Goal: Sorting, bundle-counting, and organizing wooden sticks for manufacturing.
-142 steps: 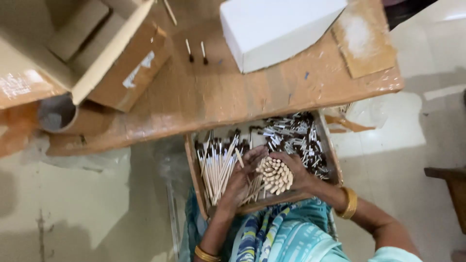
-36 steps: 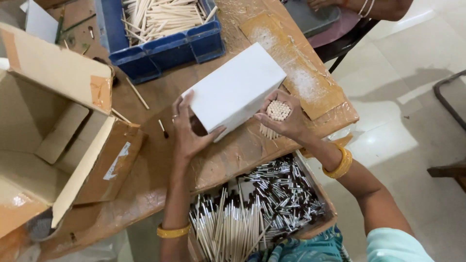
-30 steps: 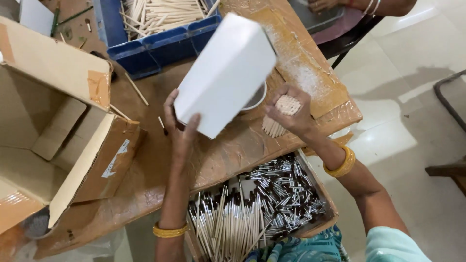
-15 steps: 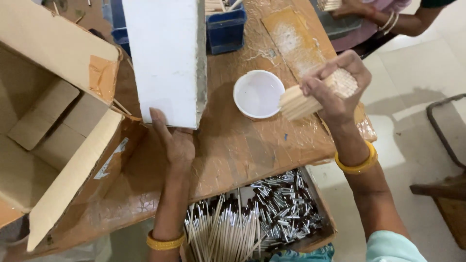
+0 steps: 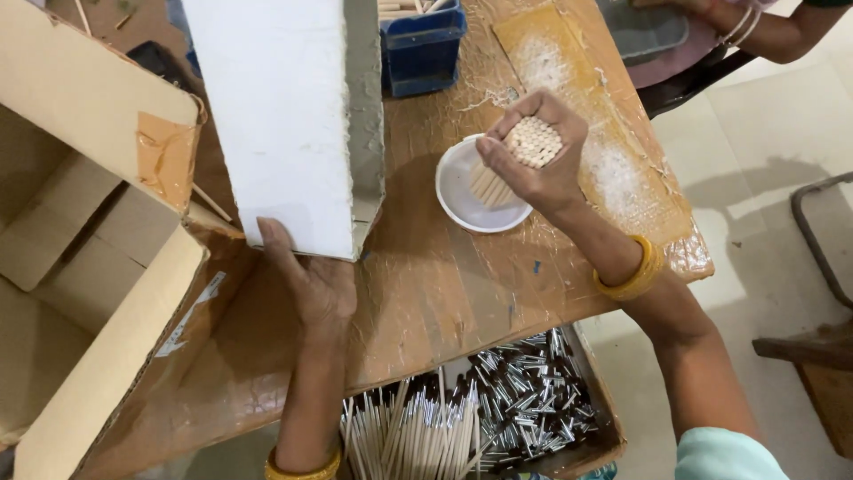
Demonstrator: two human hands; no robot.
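My left hand (image 5: 306, 280) grips the near end of a big white foam block (image 5: 284, 116), tilted up on end over the wooden table (image 5: 444, 293). My right hand (image 5: 533, 164) is closed around a bundle of thin wooden sticks (image 5: 531, 142), held just above a small round white dish (image 5: 475, 191) on the table. The stick ends point up toward me.
An open cardboard box (image 5: 80, 231) stands at the left. A blue bin (image 5: 422, 44) with sticks sits at the back. A tray (image 5: 480, 418) of wooden sticks and silver-wrapped pieces lies below the table's front edge. Another person's arm (image 5: 755, 31) rests at the top right.
The white block was lifted off the dish and stood on end by my left hand. My right hand brought the stick bundle from the tray up over the dish.
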